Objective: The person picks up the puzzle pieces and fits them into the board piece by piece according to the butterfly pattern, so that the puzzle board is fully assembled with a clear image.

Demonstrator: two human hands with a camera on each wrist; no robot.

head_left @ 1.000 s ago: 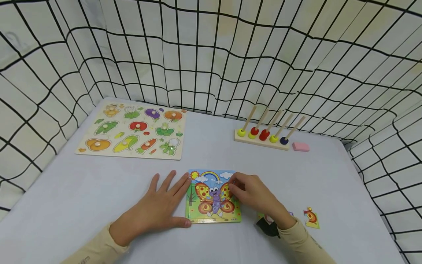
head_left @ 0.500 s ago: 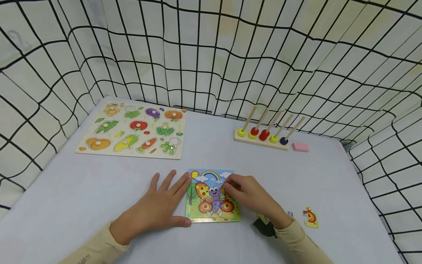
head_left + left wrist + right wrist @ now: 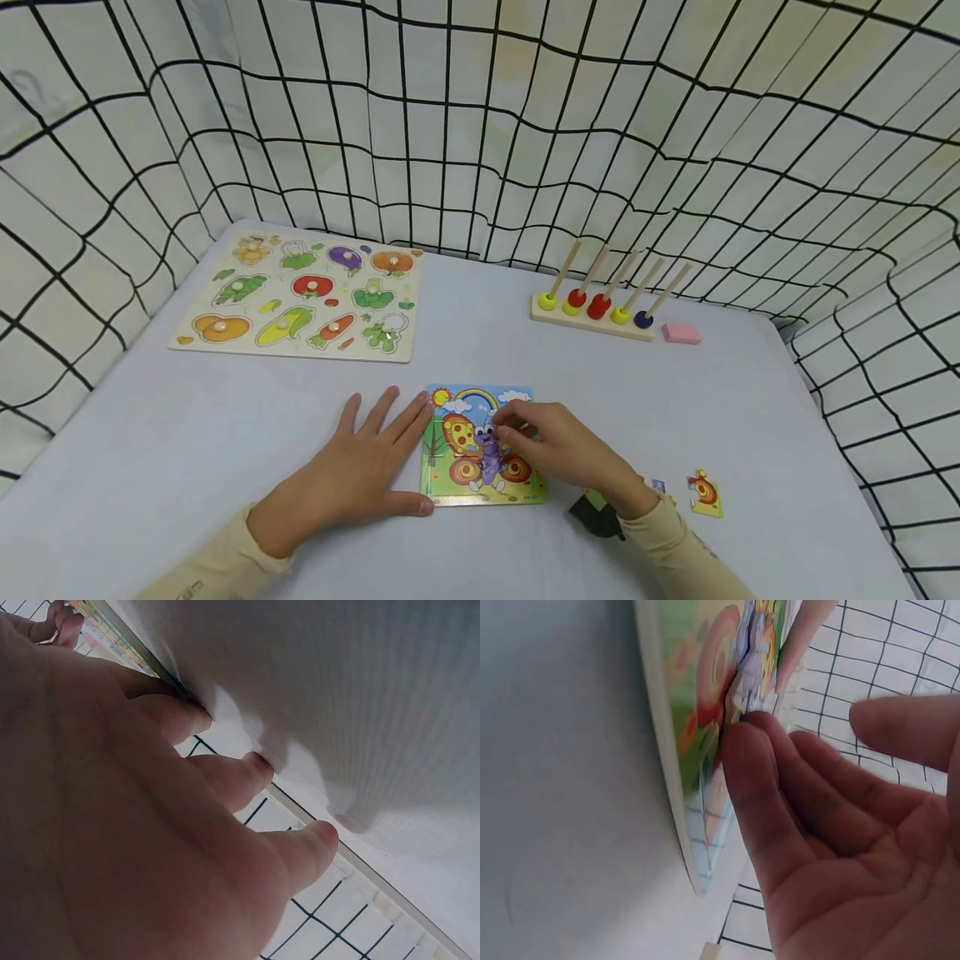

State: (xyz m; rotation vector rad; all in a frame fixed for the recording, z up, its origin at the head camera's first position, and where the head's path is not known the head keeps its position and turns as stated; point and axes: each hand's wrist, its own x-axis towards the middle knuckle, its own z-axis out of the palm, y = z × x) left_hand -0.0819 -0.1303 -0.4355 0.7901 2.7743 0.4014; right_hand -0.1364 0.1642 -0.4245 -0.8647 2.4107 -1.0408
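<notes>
A square butterfly jigsaw puzzle (image 3: 487, 483) lies flat on the table in front of me. My left hand (image 3: 352, 475) rests spread on the cloth; its index fingertip and thumb tip meet the puzzle's left edge. The right hand (image 3: 562, 446) reaches over the puzzle from the right, and its fingertips (image 3: 748, 746) touch the picture near the butterfly's head and right wing, hiding that wing in the head view. In the right wrist view the thumb (image 3: 904, 727) stands away from these fingers, with nothing seen between. Below the wrist lie loose puzzle pieces, partly covered.
A loose puzzle piece (image 3: 705, 494) lies to the right, and a dark object (image 3: 597, 518) sits under the right wrist. Farther back are a vegetable peg puzzle (image 3: 352, 292), a bead stacker (image 3: 592, 319) and a pink block (image 3: 681, 333). Black netting surrounds the table.
The right hand has slid left across the puzzle, from the right wing toward the butterfly's head. The left hand stays where it was.
</notes>
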